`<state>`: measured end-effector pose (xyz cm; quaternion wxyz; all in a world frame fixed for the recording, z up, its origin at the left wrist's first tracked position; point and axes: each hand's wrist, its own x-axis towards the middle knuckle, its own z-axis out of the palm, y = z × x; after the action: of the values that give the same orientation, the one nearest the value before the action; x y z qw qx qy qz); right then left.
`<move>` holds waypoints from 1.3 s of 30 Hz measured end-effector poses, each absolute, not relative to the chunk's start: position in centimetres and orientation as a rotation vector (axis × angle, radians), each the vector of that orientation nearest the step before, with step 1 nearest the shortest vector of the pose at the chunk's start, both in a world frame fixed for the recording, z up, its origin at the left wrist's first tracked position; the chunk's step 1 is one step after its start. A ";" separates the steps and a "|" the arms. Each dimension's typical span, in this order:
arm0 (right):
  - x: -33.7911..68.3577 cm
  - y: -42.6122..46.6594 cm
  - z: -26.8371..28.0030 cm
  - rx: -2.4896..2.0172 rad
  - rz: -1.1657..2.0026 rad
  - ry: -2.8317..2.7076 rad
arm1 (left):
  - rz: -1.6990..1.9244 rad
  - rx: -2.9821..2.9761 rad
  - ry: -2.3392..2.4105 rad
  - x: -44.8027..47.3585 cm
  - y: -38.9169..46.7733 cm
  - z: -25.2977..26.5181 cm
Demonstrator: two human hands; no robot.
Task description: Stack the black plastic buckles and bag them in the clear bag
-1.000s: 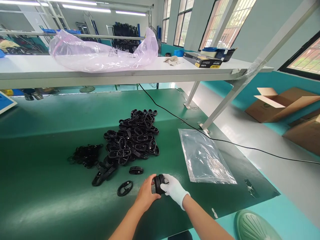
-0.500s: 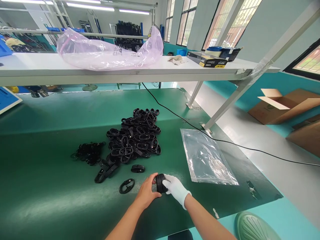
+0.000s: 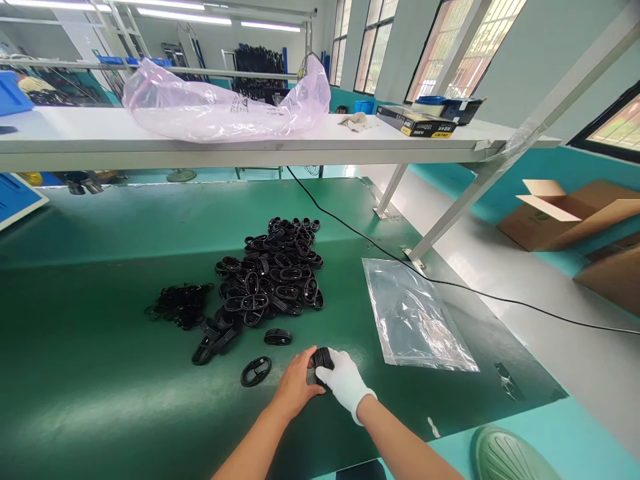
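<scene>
Between my two hands is a black bundle of coiled cables point(image 3: 323, 359), held just over or on the green tabletop. My bare left hand point(image 3: 295, 383) curls round its left side, thumb at the near edge. My right hand point(image 3: 346, 381), in a white glove, closes on its right side and covers part of it. A single coiled cable point(image 3: 256, 371) lies to the left of my left hand, with another small coil point(image 3: 277, 337) behind it. Farther back spreads a big heap of black coiled cables point(image 3: 280, 273). A smaller pile of thin black pieces point(image 3: 183, 303) sits left of the heap.
A clear plastic bag point(image 3: 417, 320) lies flat on the green table point(image 3: 100, 400) at right. A loose black cord point(image 3: 350, 233) crosses the table's right side. Above the back runs a white shelf point(image 3: 210, 152) bearing a pink plastic bag point(image 3: 215, 113) and a black box point(image 3: 415, 122).
My gloved right hand has shifted slightly left and over the cable bundle, covering more of it. My left hand stays nearly in place.
</scene>
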<state>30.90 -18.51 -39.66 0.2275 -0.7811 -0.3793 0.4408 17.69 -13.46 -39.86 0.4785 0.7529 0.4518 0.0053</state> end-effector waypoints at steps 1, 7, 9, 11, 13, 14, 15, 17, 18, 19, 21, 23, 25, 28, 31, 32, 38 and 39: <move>30.7 -18.5 -39.7 -2.172 1.188 -1.047 | 0.011 1.851 1.096 17.7 -13.6 -39.7; 30.6 -18.5 -40.2 -2.201 1.159 -1.051 | 0.093 1.899 1.161 16.2 -12.7 -37.7; 30.6 -18.6 -40.3 -2.215 1.165 -1.034 | 0.190 1.995 1.406 15.2 -11.2 -36.8; 30.6 -18.6 -40.4 -2.221 1.172 -1.029 | 0.168 2.115 1.618 14.5 -9.5 -36.2; 30.6 -18.7 -40.3 -2.215 1.176 -1.041 | 0.031 2.184 1.650 14.2 -7.8 -35.9; 30.6 -18.7 -40.2 -2.209 1.176 -1.050 | -0.034 2.186 1.624 14.2 -7.2 -35.8; 30.6 -18.7 -40.1 -2.203 1.177 -1.059 | -0.079 2.167 1.601 14.3 -6.9 -35.8; 30.6 -18.7 -39.9 -2.193 1.176 -1.077 | -0.118 2.096 1.591 14.7 -6.9 -36.1; 30.6 -18.7 -39.8 -2.191 1.171 -1.084 | -0.144 2.048 1.592 15.0 -7.3 -36.4; 30.6 -18.7 -39.7 -2.190 1.166 -1.090 | -0.176 1.994 1.592 15.3 -7.9 -36.7; 30.6 -18.7 -39.6 -2.193 1.158 -1.100 | -0.252 1.889 1.587 15.6 -9.4 -37.3; 30.6 -18.8 -39.5 -2.197 1.162 -1.108 | -0.322 1.830 1.592 15.5 -10.6 -37.5; 30.6 -18.8 -39.5 -2.202 1.170 -1.110 | -0.363 1.837 1.614 15.0 -11.2 -37.0; 30.5 -18.8 -39.6 -2.219 1.169 -1.112 | -0.343 1.931 1.631 14.6 -11.1 -35.7; 30.5 -18.8 -39.5 -2.231 1.152 -1.128 | -0.278 2.126 1.486 15.3 -11.1 -35.3; 30.5 -18.7 -39.5 -2.233 1.145 -1.136 | -0.276 2.178 1.433 15.7 -11.4 -35.5; 30.6 -18.6 -39.3 -2.233 1.136 -1.160 | -0.133 1.995 1.315 16.0 -13.0 -37.5; 30.6 -18.6 -39.4 -2.233 1.135 -1.159 | -0.071 1.896 1.279 15.8 -13.2 -37.8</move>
<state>30.65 -18.63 -39.38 0.1895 -0.7943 -0.4124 0.4038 15.77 -13.19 -37.75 0.4139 0.7543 0.5088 -0.0283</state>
